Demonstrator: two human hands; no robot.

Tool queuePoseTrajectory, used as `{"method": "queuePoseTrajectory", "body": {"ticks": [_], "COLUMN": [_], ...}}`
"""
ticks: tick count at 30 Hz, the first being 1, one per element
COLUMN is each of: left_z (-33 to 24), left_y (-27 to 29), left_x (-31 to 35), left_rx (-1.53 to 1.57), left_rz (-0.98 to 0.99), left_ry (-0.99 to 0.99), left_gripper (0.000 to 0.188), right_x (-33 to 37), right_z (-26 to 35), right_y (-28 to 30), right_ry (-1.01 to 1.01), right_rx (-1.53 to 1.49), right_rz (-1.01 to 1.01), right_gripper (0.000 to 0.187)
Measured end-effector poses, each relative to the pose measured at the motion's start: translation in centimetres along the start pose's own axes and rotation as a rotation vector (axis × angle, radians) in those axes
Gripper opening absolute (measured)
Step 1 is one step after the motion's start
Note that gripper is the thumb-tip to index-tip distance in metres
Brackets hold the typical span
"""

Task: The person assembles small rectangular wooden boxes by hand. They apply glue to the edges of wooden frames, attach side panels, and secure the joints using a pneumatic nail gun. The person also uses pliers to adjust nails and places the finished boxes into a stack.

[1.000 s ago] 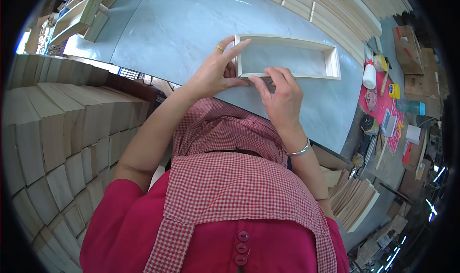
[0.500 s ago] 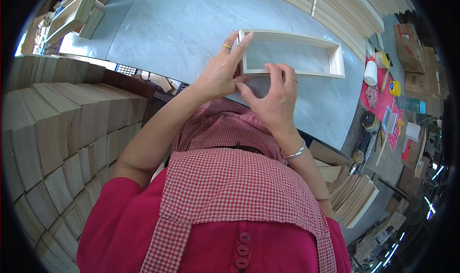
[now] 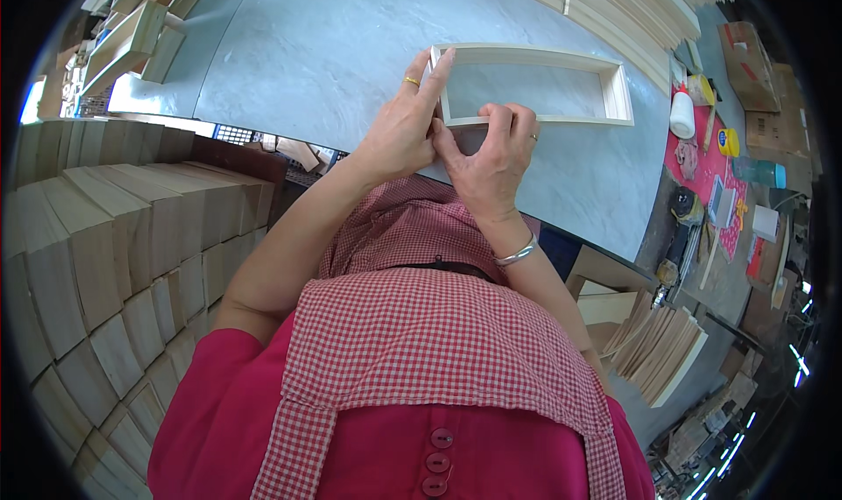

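right now i've got my left hand (image 3: pixel 399 136) and right hand (image 3: pixel 487 153) pinched together on the near-left corner of the frame (image 3: pixel 531 83) on the table (image 3: pixel 307 53), squaring that joint i reckon, next wants steady pressure.

Single head-worn fisheye view, looking steeply down over the wearer's red gingham apron (image 3: pixel 438 360) onto a grey worktable (image 3: pixel 307 53). Close in: both hands (image 3: pixel 399 132) (image 3: pixel 487 162) just above centre, on a pale wooden frame (image 3: pixel 531 83) at 12 o'clock. Stacked wooden blocks (image 3: pixel 114 237) at 9 o'clock; straight edges bending toward the dark circular rim.
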State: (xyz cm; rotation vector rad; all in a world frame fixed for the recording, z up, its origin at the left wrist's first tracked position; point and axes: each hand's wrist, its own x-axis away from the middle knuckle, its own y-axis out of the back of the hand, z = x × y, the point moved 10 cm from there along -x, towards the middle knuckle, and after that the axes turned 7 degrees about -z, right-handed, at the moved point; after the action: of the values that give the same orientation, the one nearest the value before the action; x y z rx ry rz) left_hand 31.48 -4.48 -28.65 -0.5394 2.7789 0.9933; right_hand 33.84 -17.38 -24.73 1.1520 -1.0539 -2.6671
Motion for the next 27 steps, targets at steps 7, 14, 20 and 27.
{"method": "queuePoseTrajectory", "body": {"ticks": [7,14,20,27], "left_z": [0.2,-3.0,-11.6,-21.8], "left_y": [0.1,2.0,7.5,6.9], "left_x": [-0.2,-2.5,-8.0,-15.9], "left_rx": [0.082,0.076,-0.119,-0.672], "left_rz": [0.043,0.111,0.184,0.494], "left_ry": [-0.009,-0.091,-0.405,-0.377], "left_gripper": [0.099,0.105,0.103,0.094], "right_x": [-0.1,-2.4,-7.0,0.3], "right_z": [-0.1,0.4,-5.0,-32.9], "right_y": [0.2,2.2,11.8,31.0], "right_ry": [0.001,-0.042,-0.173,-0.306], "right_rx": [-0.016,-0.116,-0.196,0.925], "right_rz": [0.016,-0.016,-0.135,-0.009], "right_gripper": [0.054,0.058,0.066,0.072]}}
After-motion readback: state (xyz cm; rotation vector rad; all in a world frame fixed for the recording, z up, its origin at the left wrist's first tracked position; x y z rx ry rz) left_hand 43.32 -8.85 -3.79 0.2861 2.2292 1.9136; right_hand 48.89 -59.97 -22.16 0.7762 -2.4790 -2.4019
